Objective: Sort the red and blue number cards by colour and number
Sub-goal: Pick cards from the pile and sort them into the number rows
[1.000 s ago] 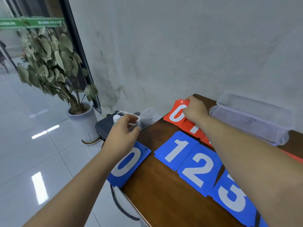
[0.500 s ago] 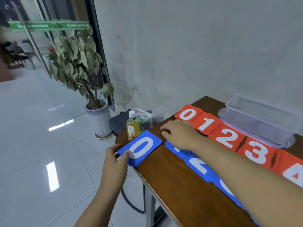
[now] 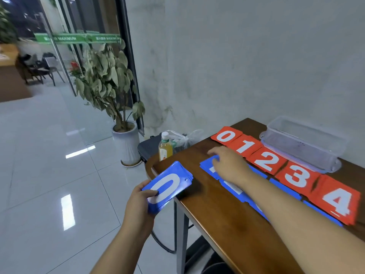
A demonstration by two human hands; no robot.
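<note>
The tabletop (image 3: 217, 218) ends at a rounded corner on your left, and the blue 0 stack (image 3: 167, 186) hangs over that edge, part on the wood and part over the floor. A strip of bare wood lies between that stack and the blue row (image 3: 207, 168), and more bare wood runs along the near edge under your right forearm.

Your left hand (image 3: 138, 206) grips the stack's near end, thumb on top beside the white zero and fingers wrapped underneath. Your right hand (image 3: 227, 165) reaches across, palm down on the first card of the blue row, fingers bent onto its far corner. Blur hides whether they pinch it or only press. The rest of that row runs under your arm, its digits mostly hidden.

Behind it, the red row (image 3: 265, 162) reads 0, 1, 2, 3, 4 from left to right, with edges touching or overlapping.

The clear plastic box (image 3: 304, 143) sits against the wall, just behind the red cards. I cannot tell what it holds. Off the left end stand a juice bottle (image 3: 165, 150) and a plastic bag (image 3: 183, 139).
</note>
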